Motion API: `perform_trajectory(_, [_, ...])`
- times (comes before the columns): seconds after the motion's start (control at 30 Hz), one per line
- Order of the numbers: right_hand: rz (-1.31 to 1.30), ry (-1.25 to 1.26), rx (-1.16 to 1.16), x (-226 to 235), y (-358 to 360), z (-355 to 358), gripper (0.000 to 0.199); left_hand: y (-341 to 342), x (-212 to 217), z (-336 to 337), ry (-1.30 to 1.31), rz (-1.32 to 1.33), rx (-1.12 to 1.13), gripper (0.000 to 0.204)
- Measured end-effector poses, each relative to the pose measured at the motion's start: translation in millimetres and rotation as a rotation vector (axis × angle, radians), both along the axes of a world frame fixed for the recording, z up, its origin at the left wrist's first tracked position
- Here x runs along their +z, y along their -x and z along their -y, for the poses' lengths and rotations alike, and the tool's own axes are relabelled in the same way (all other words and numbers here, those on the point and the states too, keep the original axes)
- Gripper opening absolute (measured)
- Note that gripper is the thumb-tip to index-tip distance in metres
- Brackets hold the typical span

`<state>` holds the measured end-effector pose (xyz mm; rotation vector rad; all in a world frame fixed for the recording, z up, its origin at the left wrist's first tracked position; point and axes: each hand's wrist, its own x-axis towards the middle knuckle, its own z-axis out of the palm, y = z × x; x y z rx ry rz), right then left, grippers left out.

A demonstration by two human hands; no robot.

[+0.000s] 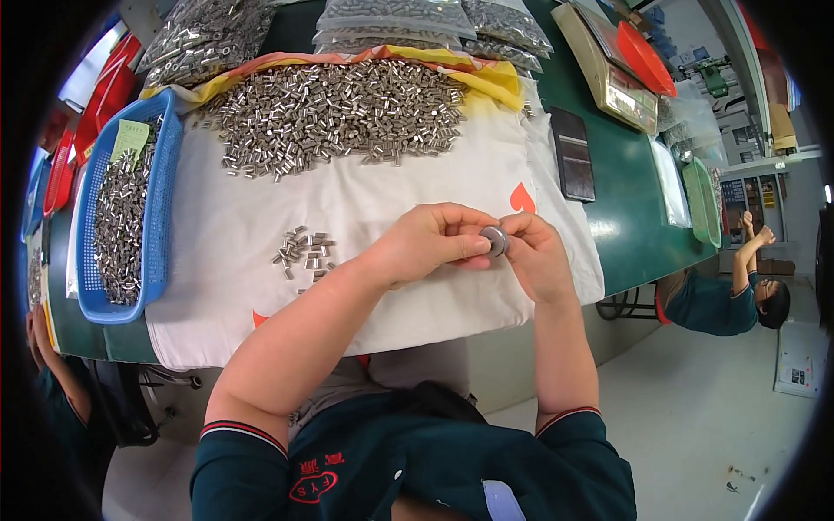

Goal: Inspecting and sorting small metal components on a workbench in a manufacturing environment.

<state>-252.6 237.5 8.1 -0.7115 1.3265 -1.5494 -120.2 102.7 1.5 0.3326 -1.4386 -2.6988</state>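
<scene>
My left hand (pixel 434 236) and my right hand (pixel 540 259) meet over the right part of a white cloth (pixel 217 217). Between their fingertips they pinch a small round grey metal disc (pixel 495 241), both hands closed on it. Whether a smaller piece is also in the fingers, I cannot tell. Left of my left hand lies a loose group of small shiny metal cylinders (pixel 304 250), partly hidden by my forearm. Farther back on the cloth spreads a large heap of the same kind of cylinders (pixel 339 117).
A blue plastic basket (pixel 159 234) of metal parts stands at the left. Clear bags of parts (pixel 391 19) line the back. A dark phone-like slab (pixel 573 156) lies right of the cloth, on the green table (pixel 634 230). Another person (pixel 721 295) sits at the far right.
</scene>
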Motion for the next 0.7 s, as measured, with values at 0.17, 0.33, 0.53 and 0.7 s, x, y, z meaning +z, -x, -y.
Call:
perform_trajectory(0.17, [0.051,0.037,-0.021,1.0,-2.2,4.3,0.005,-2.2,7.9,-2.4,-0.193,0.046,-0.014,0.028])
perform_trajectory(0.33, [0.115,0.101,0.028,6.9,-9.4,10.0,0.005,-4.2,3.8,1.1,-0.292,0.056,-0.015,0.025])
perform_trajectory(0.53, [0.209,0.1,0.046,3.2,-13.4,12.5,0.007,-4.9,-5.2,4.0,-0.408,-0.025,-0.042,0.022])
perform_trajectory(0.7, [0.142,0.074,0.03,3.8,-10.3,13.3,0.007,-3.5,-2.5,2.1,-0.381,-0.013,-0.018,0.022])
